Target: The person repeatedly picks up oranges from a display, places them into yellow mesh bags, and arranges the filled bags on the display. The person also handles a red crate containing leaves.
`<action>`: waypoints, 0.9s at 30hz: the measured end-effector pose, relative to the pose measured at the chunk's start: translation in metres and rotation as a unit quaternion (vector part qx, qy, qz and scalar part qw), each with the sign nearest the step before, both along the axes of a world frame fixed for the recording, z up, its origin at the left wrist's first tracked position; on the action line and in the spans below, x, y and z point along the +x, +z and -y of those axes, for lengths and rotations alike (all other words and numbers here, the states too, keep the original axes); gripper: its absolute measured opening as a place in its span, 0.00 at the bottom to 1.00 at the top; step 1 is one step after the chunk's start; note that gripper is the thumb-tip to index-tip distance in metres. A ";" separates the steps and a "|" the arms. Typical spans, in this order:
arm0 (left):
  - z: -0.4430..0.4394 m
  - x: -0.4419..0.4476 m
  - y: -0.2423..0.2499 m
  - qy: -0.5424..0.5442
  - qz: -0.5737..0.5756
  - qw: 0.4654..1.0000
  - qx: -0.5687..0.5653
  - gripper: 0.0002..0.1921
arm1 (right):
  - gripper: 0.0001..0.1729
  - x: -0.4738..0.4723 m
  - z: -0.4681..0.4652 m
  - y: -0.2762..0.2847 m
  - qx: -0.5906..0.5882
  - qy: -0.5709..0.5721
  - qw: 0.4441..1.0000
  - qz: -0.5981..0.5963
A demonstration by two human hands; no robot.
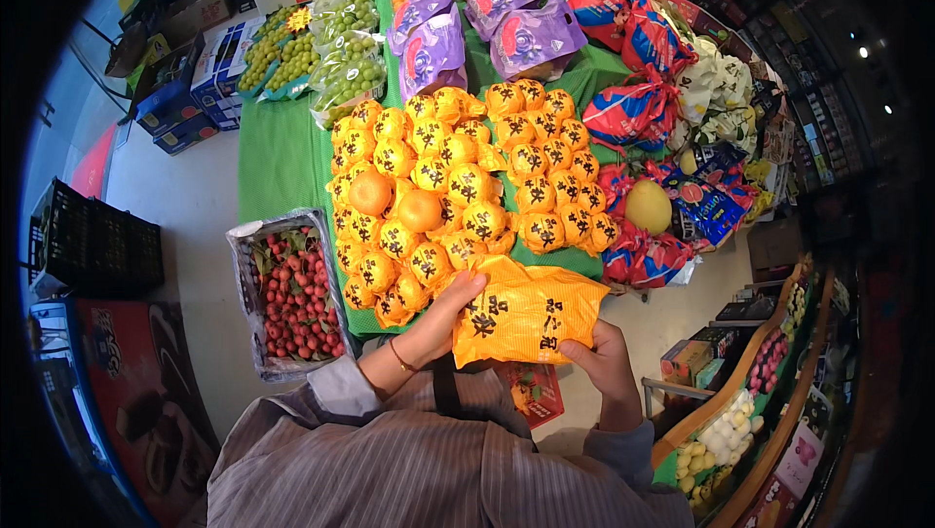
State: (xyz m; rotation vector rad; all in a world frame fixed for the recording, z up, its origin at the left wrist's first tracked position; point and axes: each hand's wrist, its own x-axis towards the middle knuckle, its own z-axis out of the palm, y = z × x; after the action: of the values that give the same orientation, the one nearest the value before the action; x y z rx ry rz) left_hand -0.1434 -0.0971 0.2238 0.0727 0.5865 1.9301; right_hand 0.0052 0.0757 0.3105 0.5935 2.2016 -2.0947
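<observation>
An orange wrapping sheet (529,312), printed with black characters, is stretched between my two hands in front of my body. My left hand (449,309) pinches its upper left edge, thumb on top. At its lower right corner my right hand (600,360) grips it, also with the thumb on the face. Just beyond lie rows of round fruits in the same orange wrappers (467,184), split into a larger left group and a smaller right group. Two bare oranges (370,193) rest on top of the left group.
A green cloth (281,155) covers the display. Left of me stands a lined crate (241,294) of small red fruits. Farther back are bagged green grapes (347,75) and purple bags (533,27). Red-and-blue bags (635,115) and a pomelo (648,207) sit right; a fruit shelf (676,433) curves nearby.
</observation>
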 end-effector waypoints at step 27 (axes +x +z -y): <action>0.000 -0.013 0.011 0.061 -0.323 0.917 -0.228 0.29 | 0.32 -0.040 -0.013 -0.074 -0.359 -0.095 0.928 -0.031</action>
State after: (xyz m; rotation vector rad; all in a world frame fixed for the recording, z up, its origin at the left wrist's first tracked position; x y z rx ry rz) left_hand -0.1562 -0.0973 0.2352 0.3942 1.5001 1.8211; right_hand -0.0351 0.0886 0.2366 0.6795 1.2520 -2.7923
